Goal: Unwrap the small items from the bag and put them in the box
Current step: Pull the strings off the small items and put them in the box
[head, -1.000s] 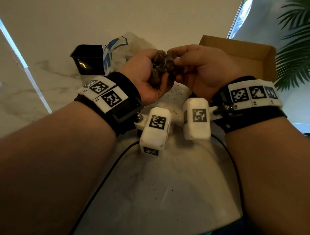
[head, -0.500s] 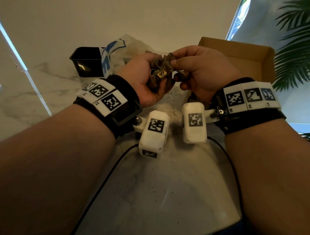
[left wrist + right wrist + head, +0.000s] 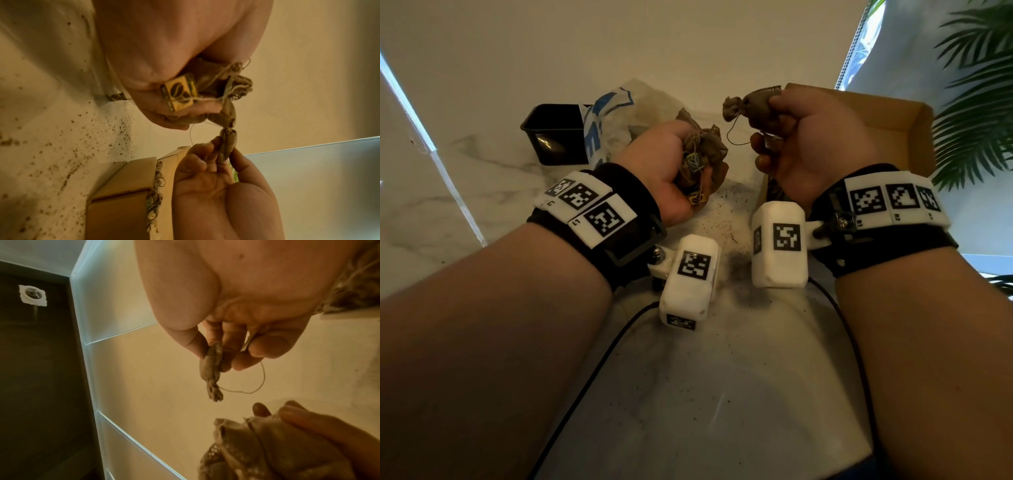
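Note:
My left hand grips a bundle of small brown sachets with strings and a yellow tag. My right hand pinches a single brown sachet between thumb and fingers, held up just right of the bundle with a gap between them. A thin string loops down from this sachet. The open cardboard box lies behind and under my right hand. The white plastic bag with blue print lies behind my left hand.
A black square container stands at the back left beside the bag. Dark crumbs are scattered on the white marble table. Shredded filling shows inside the box. Palm leaves hang at the right. Cables run below my wrists.
Both hands were together on the bundle. My right hand has drawn one sachet out and lifted it up and to the right, while the left hand keeps the rest.

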{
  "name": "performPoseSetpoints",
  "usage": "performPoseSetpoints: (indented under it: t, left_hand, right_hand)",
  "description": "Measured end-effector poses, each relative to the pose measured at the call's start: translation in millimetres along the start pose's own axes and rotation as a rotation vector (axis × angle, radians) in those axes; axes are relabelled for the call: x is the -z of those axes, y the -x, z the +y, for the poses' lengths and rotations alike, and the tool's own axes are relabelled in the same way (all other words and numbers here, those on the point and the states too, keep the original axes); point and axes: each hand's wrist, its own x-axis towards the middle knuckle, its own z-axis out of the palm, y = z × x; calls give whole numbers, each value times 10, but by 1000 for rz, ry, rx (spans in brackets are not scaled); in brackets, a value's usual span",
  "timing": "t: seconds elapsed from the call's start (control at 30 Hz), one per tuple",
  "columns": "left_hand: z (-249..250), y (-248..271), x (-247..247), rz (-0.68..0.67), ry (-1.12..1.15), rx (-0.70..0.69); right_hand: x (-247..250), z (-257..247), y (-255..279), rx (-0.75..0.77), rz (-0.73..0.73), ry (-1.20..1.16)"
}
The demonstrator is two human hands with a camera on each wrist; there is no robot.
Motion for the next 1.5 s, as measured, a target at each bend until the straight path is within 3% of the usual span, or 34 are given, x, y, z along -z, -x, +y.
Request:
performPoseSetpoints:
  t: [0.23,0.63,0.83,1.07,1.33,1.43,1.5]
  left_hand:
    - [-15,1,19,23,-109,-58]
    - [-66,17,-2,74,-366,-140]
    - [-80,-21,13,15,-468,-242]
    - [53,-24,38,186,-459,-412]
    - [74,-50,52,230,-576,-500]
    - [72,-53,72,203,-649,-500]
    - [64,-48,80,168,-705,-472]
  right_hand:
    - [-51,-20,63,-48,-51,-149]
    - [-79,-44,76,-28,-158,21]
    - [-105,-40,157,-78,-256,-70]
    - [-117,-20,156,-49,-133,-11]
    - [-79,8,256,-184,-377,159]
    - [-66,-14,264,-141,-425,158]
    - [-51,-57,264,-81,-463,38]
